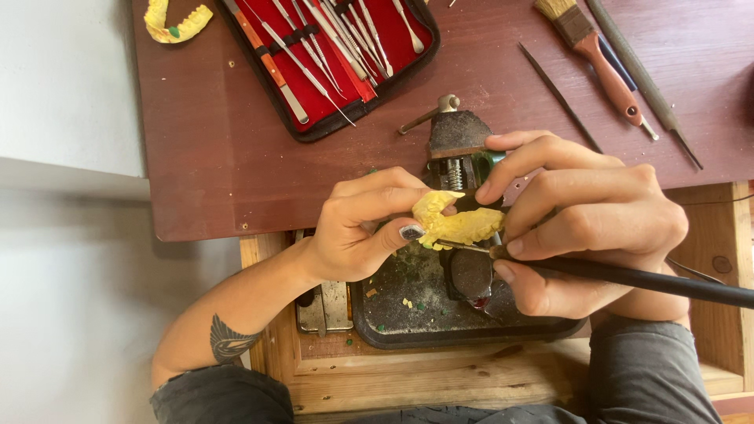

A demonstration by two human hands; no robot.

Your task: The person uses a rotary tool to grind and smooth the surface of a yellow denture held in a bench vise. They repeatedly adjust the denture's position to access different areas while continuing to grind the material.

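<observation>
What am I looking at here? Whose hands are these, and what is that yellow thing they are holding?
One picture, taken by a camera on a person's head, looking down at their own two hands over a workbench. The left hand pinches a yellow tooth model, a cast shaped like a row of teeth. The right hand also steadies it and holds a thin dark tool with its tip against the model. Under them sit a small vise and a dark tray speckled with crumbs. Farther back on the brown table lie an open red case of metal picks, another yellow cast, a brush and a file.
</observation>
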